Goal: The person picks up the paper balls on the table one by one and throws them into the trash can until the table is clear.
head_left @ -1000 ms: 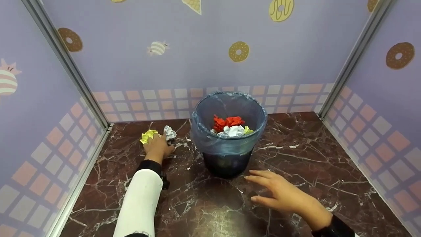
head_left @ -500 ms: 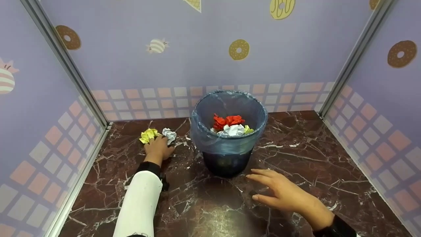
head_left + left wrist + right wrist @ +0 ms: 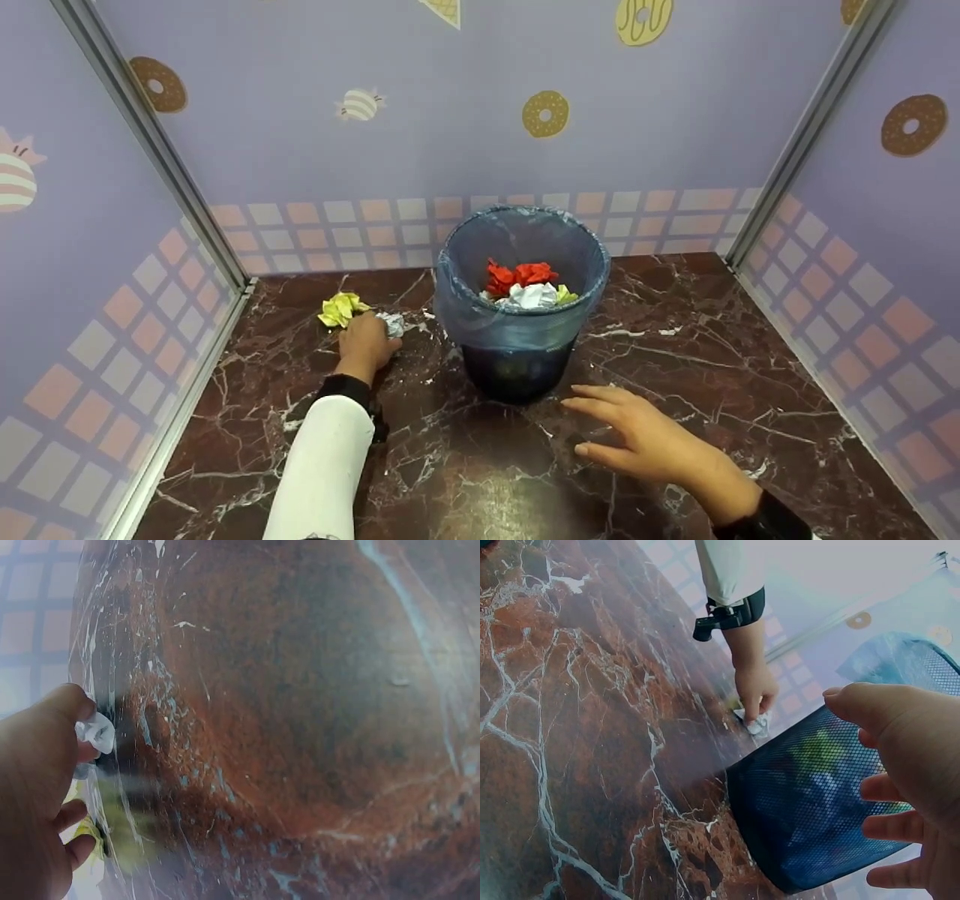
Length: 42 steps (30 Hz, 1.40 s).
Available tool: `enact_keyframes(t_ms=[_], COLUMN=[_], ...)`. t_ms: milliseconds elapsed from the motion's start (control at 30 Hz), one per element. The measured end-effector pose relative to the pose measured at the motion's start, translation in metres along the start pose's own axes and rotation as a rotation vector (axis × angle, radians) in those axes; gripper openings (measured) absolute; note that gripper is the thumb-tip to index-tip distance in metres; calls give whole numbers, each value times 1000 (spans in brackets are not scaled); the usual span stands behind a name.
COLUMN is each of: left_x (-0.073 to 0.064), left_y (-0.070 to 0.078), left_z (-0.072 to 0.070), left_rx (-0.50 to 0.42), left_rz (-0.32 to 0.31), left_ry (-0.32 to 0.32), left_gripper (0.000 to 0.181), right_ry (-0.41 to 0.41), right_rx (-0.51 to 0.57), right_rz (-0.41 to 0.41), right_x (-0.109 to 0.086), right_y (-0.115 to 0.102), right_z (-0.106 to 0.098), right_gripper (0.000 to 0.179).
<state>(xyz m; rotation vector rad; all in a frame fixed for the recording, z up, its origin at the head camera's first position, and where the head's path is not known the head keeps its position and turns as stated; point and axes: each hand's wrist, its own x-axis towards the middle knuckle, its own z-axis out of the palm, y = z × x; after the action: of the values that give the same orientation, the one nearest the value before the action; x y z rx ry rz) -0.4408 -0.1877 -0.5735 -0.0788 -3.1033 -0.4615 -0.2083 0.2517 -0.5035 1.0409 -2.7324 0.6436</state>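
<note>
At the left of the head view, my left hand point(image 3: 364, 345) pinches a crumpled white paper ball point(image 3: 393, 324) between thumb and index finger. The other fingers stay off it in the left wrist view, and part of the ball is hidden by the hand. A crumpled yellow paper ball point(image 3: 339, 310) lies just beyond my knuckles. To the right stands a dark mesh wastebasket point(image 3: 517, 375) lined with a blue translucent bag point(image 3: 480, 322). My right hand point(image 3: 637, 435) hovers in front of the basket's right side, fingers spread and holding nothing.
Inside the basket lie red crumpled paper point(image 3: 517, 277), white crumpled paper point(image 3: 534, 296) and some yellow. Small white scraps point(image 3: 670, 331) dot the dark marbled tabletop point(image 3: 465, 465). Purple patterned panels point(image 3: 315, 150) enclose the table at the back and both sides.
My left hand has shifted slightly right and nearer, off the yellow paper ball and onto the white one. The right hand has hardly moved.
</note>
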Motion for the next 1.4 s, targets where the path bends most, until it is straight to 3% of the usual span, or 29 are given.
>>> enact_keyframes(t_ms=[233, 433, 667, 833, 1033, 1200, 1400], left_x=[-3, -9, -16, -15, -12, -10, -10], left_y=[1, -11, -26, -25, -8, 19, 61], left_z=[1, 4, -15, -44, -92, -135, -183], left_rx=[-96, -148, -148, -99, -63, -79, -137], left_rz=[26, 19, 15, 0, 17, 49, 87], left_ry=[21, 23, 68, 104, 168, 168, 147], left_gripper=[22, 22, 23, 28, 25, 21, 21], right_ry=[2, 0, -24, -37, -30, 13, 59], right_rx=[1, 14, 9, -16, -46, -83, -112], right_rz=[-3, -9, 34, 60, 97, 106, 159], right_x=[1, 1, 1, 1, -2, -9, -19], right_y=[0, 1, 3, 4, 8, 16, 23], right_z=[1, 2, -4, -16, -37, -56, -78], right_gripper=[57, 56, 57, 59, 59, 60, 61])
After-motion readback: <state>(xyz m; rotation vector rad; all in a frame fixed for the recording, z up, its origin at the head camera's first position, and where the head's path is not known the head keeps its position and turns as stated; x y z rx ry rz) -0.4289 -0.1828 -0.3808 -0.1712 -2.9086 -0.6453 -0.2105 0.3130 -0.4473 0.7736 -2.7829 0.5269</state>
